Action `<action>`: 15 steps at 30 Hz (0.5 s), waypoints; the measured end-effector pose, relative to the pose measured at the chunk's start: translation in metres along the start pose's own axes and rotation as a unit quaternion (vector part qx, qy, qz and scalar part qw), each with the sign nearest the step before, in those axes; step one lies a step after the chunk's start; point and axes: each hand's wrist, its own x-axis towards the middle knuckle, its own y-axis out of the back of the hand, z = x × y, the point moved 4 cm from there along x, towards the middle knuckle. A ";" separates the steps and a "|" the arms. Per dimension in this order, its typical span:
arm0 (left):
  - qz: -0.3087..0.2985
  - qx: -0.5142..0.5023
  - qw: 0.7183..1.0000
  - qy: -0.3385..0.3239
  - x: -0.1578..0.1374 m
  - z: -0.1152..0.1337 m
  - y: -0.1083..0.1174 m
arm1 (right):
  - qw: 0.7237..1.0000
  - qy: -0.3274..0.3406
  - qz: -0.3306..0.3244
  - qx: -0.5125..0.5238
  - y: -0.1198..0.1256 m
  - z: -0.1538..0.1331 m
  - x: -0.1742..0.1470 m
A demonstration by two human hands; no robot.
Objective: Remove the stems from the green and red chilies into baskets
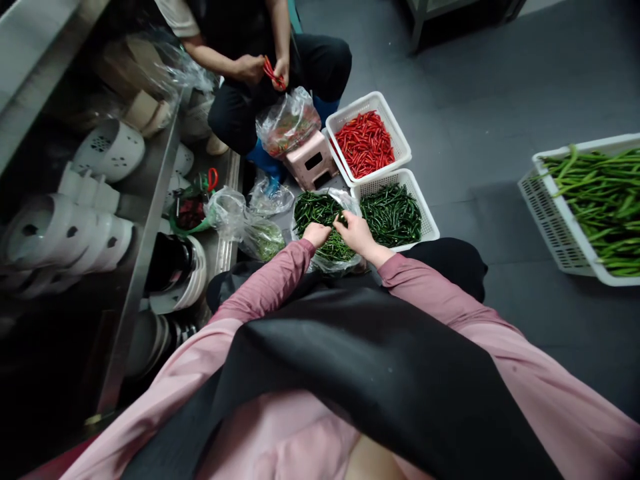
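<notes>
In front of me a clear plastic bag [345, 265] stands open, full of thin green chilies [316, 208]. Over it my left hand [317, 234] is closed, its fingertips pinched; what they hold is too small to make out. Close on its right, my right hand [356, 233] pinches a green chili [343, 218] between thumb and fingers. Touching the bag's right side is a white basket [429, 230] of dark green chilies [391, 213]. Behind that basket, another white basket [403, 145] holds red chilies [365, 143].
Opposite sits a person whose hands [265, 70] hold red chilies, beside a bagged pile [290, 123] on a pink stool [311, 160]. A basket of long green vegetables [600, 207] stands right. Metal shelving [150, 220] with white containers [110, 150] and a green bowl with red-handled scissors [213, 179] lines the left.
</notes>
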 end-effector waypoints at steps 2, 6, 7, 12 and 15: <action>0.035 0.135 0.990 -0.020 0.006 -0.003 0.005 | 0.995 -0.055 0.041 0.077 0.008 0.006 0.006; 0.080 0.324 0.933 -0.134 0.017 0.001 -0.001 | 0.947 -0.170 0.063 0.265 0.020 0.016 0.017; 0.056 0.346 0.923 -0.155 0.021 0.002 -0.008 | 0.939 -0.180 0.057 0.287 0.021 0.015 0.017; -0.024 0.410 0.893 -0.184 0.040 0.004 -0.039 | 0.930 -0.185 0.033 0.316 0.020 0.006 0.010; -0.026 0.388 0.900 -0.199 0.043 0.002 -0.040 | 0.924 -0.185 0.034 0.333 0.020 0.006 0.009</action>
